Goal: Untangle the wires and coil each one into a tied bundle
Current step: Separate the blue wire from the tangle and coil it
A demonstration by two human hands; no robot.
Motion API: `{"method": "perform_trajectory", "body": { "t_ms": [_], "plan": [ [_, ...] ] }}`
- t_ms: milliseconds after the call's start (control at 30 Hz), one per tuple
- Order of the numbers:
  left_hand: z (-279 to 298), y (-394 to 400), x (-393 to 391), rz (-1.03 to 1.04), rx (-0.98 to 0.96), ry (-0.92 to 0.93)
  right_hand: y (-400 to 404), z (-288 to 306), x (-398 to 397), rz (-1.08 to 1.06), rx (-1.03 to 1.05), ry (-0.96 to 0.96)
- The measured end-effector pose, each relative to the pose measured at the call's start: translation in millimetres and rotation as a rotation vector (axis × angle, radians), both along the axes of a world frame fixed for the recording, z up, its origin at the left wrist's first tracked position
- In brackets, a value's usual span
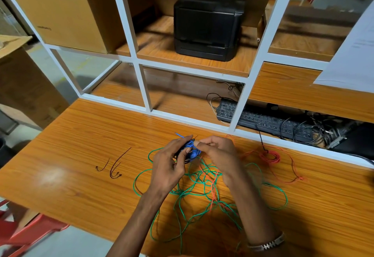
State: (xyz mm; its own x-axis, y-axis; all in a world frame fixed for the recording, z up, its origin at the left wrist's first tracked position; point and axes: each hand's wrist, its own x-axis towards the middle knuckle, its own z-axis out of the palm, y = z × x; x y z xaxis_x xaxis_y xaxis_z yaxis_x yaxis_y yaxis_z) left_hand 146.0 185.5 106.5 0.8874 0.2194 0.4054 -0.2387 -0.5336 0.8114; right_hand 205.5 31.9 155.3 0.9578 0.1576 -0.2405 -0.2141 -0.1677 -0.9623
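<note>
Both left hand (169, 163) and right hand (217, 151) grip blue coil (193, 152), tying unfinished; red bundle (270, 156) right of it coiled; green wire (202, 188) below remains tangled

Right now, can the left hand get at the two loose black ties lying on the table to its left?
Probably yes, but not at once. The black ties lie apart on bare table, nothing between. Yet the left hand grips the blue bundle together with the right hand, so it must let go first.
</note>
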Motion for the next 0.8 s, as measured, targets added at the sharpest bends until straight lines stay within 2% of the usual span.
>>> {"method": "perform_trajectory", "body": {
  "t_ms": [133,300,400,500,633,800],
  "plan": [
    [3.0,-3.6,-2.0,-0.043,-0.18,0.05,-8.4,1.8,3.3,0.075,0.009,-0.213],
    [13.8,-10.6,-4.7,-0.122,-0.355,0.086,-15.7,9.3,7.1,0.076,0.043,-0.339],
    [16.0,-10.5,-5.9,-0.174,-0.298,0.147,-19.1,16.0,11.0,0.046,0.091,-0.317],
    [9.4,-11.6,-5.0,-0.254,-0.174,0.208,-23.1,25.5,13.4,-0.075,0.193,-0.334],
    [7.3,-18.1,-7.4,-0.27,-0.192,0.244,-32.9,32.6,21.0,-0.275,0.269,-0.418],
    [13.0,-21.2,-7.0,-0.21,-0.233,0.224,-36.7,27.7,21.3,-0.17,0.26,-0.326]
  ]
}}
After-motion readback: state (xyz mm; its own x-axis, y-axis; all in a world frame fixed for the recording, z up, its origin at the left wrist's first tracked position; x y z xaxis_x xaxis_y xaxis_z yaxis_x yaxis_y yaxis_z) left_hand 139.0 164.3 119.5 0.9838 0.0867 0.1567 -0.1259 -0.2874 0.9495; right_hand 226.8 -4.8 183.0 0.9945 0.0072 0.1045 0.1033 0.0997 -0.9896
